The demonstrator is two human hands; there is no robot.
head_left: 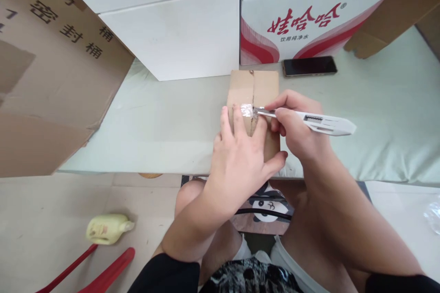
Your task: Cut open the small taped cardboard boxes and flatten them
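A small brown cardboard box [242, 86] lies on the pale green cloth, its top seam running away from me. A strip of clear tape [246, 110] crosses the seam near the middle. My left hand [240, 155] is spread over the box's near part, fingers apart and pressing on its top. In my right hand [299, 126] is a white utility knife [330, 124], gripped between thumb and fingers. The knife's blade tip meets the tape at the seam, just beyond my left fingertips. The near end of the box is partly hidden under my left hand.
Behind the box stand white cartons [192, 32], one printed with red characters [309, 18]. A black phone [310, 66] lies at their foot. A large brown carton [51, 78] stands at left. On the floor are a yellow bottle [106, 229] and red bars [110, 270].
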